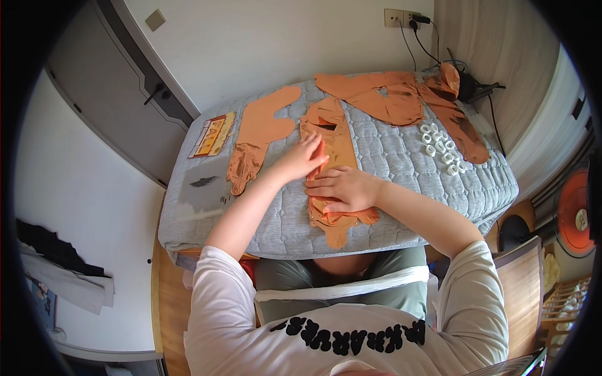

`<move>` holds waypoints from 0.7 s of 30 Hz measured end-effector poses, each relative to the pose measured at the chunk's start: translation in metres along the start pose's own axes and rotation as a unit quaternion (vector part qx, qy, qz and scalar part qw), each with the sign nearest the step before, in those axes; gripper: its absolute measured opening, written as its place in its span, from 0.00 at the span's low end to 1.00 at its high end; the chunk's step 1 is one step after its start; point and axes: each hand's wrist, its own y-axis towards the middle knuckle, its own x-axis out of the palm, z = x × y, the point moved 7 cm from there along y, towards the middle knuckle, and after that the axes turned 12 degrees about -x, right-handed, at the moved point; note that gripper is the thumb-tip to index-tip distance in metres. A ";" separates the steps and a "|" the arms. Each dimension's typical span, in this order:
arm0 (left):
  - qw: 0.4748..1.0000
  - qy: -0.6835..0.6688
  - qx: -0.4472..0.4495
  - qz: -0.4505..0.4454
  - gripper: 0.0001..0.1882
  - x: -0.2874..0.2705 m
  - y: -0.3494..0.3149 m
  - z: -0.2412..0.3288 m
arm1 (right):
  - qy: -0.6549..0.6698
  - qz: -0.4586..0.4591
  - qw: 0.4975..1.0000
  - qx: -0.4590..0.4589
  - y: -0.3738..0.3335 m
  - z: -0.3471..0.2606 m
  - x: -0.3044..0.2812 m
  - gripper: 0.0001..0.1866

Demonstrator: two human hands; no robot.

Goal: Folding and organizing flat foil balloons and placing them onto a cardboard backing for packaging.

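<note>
A flat copper-coloured foil balloon [342, 141] lies lengthwise on the quilted mattress in front of me, its narrow tail toward my lap. My left hand [302, 158] is at its left edge, with a raised orange fold of foil between thumb and fingers. Just below and to the right, my right hand [347, 188] lies flat across the creased foil, fingers stretched to the left and pressing down. The foil beneath that palm is hidden. To the left lies another flat foil balloon [263, 122] with a crumpled near end.
Another large foil piece [376, 94] and a long one [454, 119] lie at the back right. Beside them is a cluster of small white rings [442, 147]. A printed card [213, 135] and a clear plastic bag [204, 194] rest on the mattress's [401, 166] left side.
</note>
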 end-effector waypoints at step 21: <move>0.995 0.075 0.061 0.014 0.42 0.006 -0.022 0.023 | -0.042 0.207 0.916 0.340 -0.041 0.076 -0.019 0.20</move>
